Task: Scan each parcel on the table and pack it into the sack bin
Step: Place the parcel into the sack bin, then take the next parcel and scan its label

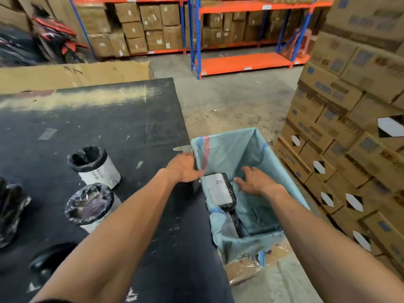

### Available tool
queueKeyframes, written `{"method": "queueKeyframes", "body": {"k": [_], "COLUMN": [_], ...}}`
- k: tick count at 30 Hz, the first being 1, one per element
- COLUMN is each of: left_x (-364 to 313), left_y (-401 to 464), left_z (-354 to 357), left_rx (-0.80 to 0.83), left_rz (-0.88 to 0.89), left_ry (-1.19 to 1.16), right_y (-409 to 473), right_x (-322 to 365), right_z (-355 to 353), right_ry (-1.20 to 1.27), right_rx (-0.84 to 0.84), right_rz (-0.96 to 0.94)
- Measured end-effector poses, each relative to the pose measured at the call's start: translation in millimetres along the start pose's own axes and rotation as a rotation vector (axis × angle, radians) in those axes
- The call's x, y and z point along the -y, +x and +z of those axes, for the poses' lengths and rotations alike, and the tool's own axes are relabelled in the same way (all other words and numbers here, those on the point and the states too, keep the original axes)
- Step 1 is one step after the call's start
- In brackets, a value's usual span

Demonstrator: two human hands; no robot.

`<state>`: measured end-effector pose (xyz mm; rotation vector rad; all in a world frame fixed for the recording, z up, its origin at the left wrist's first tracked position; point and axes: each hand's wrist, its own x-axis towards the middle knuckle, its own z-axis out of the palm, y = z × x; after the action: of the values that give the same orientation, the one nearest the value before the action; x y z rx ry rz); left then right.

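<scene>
A person's left hand [182,168] grips the sack [247,149] rim at the table's [131,132] right edge. The right hand [253,181], fingers spread and empty, hovers inside the sack just beside a black parcel [219,191] lying there. Two wrapped parcels [94,167] stand near the table's left edge.

Label print on the parcel [218,189] in the sack bin [238,147]: too blurred to read. Black bundle [11,213] cut off at left edge. Left hand [182,169] fingertips hidden behind sack rim.
</scene>
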<state>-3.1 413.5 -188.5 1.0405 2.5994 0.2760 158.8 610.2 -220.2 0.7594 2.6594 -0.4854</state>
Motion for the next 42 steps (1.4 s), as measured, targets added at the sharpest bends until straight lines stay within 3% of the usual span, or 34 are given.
{"method": "queueKeyframes", "body": {"k": [3, 9, 16, 23, 31, 37, 42], "left_x": [13.7, 59.6, 129.0, 221.3, 309.6, 348.0, 368.7], "left_y": [-16.7, -63.4, -140.5, -222.3, -302.9, -331.0, -335.0], "left_z": [-31.0, -97.9, -157.3, -173.7, -164.8, -145.6, -140.7], "left_rx": [0.036, -0.086, -0.272, -0.422, -0.468, -0.522, -0.467], "left_rz": [-0.025, -0.019, -0.054, -0.176, -0.440, -0.643, -0.796], "left_ry": [0.095, 0.098, 0.037, 0.036, 0.024, 0.120, -0.131], "right_y": [-22.1, -62.9, -108.9, -155.4, -186.0, -186.9, -183.6], "right_x": [26.5, 101.8, 213.1, 332.0, 428.5, 449.0, 442.9], "right_z": [-16.5, -50.4, -72.2, -54.5, -5.4, 65.8, 105.2], "right_ry": [0.002, 0.029, 0.041, 0.075, 0.062, -0.007, -0.063], "right_rx": [-0.058, -0.197, -0.342, -0.357, -0.177, -0.004, 0.062], "right_rz": [-0.002, -0.057, -0.251, -0.468, -0.606, -0.474, -0.272]}}
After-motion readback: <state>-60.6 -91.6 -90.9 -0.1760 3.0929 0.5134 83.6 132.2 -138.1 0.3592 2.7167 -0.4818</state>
